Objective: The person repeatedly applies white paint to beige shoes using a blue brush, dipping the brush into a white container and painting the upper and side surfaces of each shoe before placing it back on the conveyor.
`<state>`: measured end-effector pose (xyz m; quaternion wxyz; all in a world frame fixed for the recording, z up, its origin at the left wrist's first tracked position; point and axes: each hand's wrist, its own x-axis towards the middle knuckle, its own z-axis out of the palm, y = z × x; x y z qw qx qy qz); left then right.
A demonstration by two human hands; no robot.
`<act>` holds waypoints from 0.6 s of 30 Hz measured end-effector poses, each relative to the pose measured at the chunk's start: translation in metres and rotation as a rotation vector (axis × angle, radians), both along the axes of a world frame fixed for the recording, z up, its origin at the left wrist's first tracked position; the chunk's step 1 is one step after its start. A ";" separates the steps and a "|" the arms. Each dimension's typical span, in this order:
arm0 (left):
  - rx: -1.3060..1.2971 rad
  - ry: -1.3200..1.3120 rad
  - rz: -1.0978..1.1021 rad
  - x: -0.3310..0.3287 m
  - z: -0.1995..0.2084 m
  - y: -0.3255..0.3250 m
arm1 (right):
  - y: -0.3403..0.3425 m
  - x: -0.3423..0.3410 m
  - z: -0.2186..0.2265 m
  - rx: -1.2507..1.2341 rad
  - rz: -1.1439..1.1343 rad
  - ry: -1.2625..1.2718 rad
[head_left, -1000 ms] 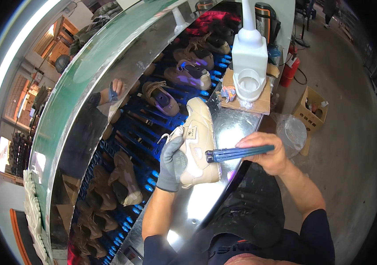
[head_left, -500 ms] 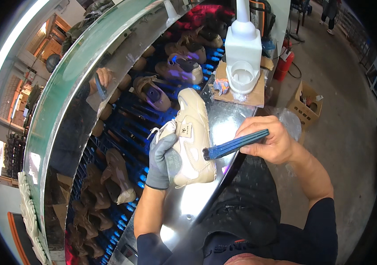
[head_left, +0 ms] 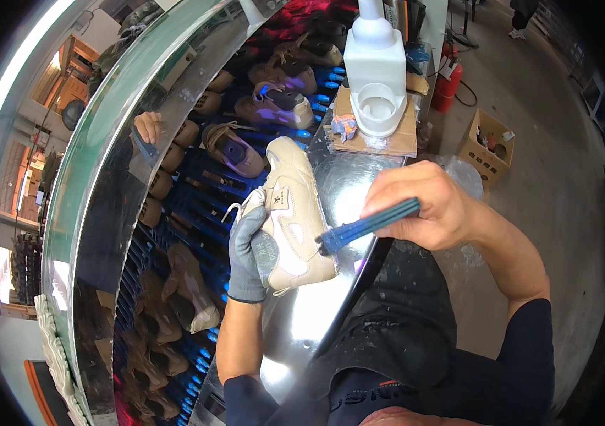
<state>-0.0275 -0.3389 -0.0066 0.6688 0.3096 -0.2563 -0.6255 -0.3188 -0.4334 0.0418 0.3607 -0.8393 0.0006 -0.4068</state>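
- Above the conveyor-side edge of the shiny metal desk (head_left: 295,323), a grey-gloved left hand (head_left: 248,259) grasps a beige-and-white laced shoe (head_left: 295,213).
- The bare right hand (head_left: 424,206) pinches a flat dark-blue brush (head_left: 373,225) at its sole edge.
- Brushing looks unfinished; how much is covered, I can't tell.

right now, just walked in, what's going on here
A person holds a beige shoe in the gloved left hand, toe pointing away from them. The bare right hand grips a blue brush, its dark tip at the shoe's side near the sole edge; actual contact is hard to tell. More shoes lie to the left on blue-lit bars. Beyond the right hand, a white spouted container stands on cardboard.
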 end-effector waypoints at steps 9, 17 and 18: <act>-0.029 0.041 0.006 0.010 -0.004 0.001 | -0.001 0.000 0.001 -0.111 0.023 0.022; -0.126 0.078 0.034 0.020 -0.015 -0.012 | 0.003 -0.005 0.002 -0.332 -0.076 -0.014; -0.148 0.081 0.045 0.022 -0.017 -0.013 | 0.004 -0.005 0.002 -0.372 -0.095 -0.026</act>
